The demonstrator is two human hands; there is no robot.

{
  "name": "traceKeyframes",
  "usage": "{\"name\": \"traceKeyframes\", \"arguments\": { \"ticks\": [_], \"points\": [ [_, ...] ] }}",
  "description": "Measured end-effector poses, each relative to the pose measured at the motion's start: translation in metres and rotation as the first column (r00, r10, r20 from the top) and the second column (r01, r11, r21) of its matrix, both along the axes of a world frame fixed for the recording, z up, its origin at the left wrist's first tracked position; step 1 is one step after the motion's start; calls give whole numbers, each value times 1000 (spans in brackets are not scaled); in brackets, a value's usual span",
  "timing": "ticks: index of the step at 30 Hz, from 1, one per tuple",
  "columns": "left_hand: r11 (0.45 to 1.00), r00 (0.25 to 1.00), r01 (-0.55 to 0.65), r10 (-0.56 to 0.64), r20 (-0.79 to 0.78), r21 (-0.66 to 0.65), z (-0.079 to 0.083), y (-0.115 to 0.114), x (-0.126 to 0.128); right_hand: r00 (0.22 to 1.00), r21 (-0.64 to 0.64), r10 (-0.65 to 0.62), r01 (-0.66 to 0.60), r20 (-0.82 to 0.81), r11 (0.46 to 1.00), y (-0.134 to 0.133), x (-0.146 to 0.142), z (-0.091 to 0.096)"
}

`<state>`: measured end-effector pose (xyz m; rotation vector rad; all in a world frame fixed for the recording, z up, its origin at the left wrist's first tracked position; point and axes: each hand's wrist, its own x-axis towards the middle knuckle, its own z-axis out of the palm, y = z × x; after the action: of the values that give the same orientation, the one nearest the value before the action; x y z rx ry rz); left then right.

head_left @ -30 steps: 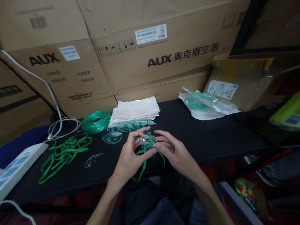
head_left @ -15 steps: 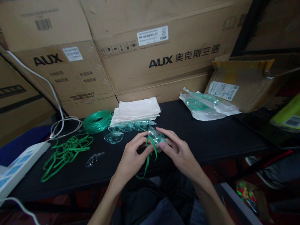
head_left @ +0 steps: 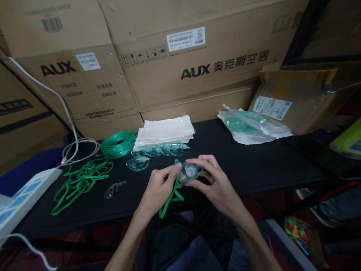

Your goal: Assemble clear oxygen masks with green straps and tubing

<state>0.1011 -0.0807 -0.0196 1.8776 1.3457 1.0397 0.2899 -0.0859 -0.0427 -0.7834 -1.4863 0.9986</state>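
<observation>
Both hands meet over the front edge of the black table (head_left: 256, 162). My right hand (head_left: 216, 184) grips a clear, green-tinted plastic mask (head_left: 188, 172) with its round port facing me. My left hand (head_left: 157, 190) pinches the green elastic strap (head_left: 170, 198) that hangs from the mask's left side. A row of similar clear masks (head_left: 158, 150) lies just beyond my hands, with one separate mask (head_left: 137, 163) to their left.
A pile of green straps (head_left: 81, 179), a coil of green tubing (head_left: 118, 143), a stack of white bags (head_left: 164, 131) and a small clear piece (head_left: 115, 188) lie on the left. A bag of packed masks (head_left: 248, 126) lies right. Cardboard boxes (head_left: 186, 52) stand behind; a power strip (head_left: 15, 205) sits far left.
The mask has been turned so its round port faces me, and both hands have shifted slightly right and down. The strap now hangs from my left fingers.
</observation>
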Motion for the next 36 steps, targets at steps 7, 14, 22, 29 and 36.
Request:
{"name": "traceKeyframes", "arguments": {
  "ticks": [7,14,22,29,36],
  "points": [
    [995,992,-89,93,81,-41,2,2,1,990,82,82,-91,113,992,-4,4,7],
    [997,989,65,-59,135,-41,3,0,2,982,-20,153,-156,-109,988,-8,-2,6],
    [989,988,141,-143,57,37,10,-7,7,994,-16,-69,67,-88,998,-3,-5,7],
    [995,995,97,-95,-39,35,11,-7,7,879,-134,-366,341,-305,931,0,-4,4],
    [958,968,-21,92,-234,287,2,-6,4,737,-271,-405,303,-541,913,9,20,20]
  ]
}}
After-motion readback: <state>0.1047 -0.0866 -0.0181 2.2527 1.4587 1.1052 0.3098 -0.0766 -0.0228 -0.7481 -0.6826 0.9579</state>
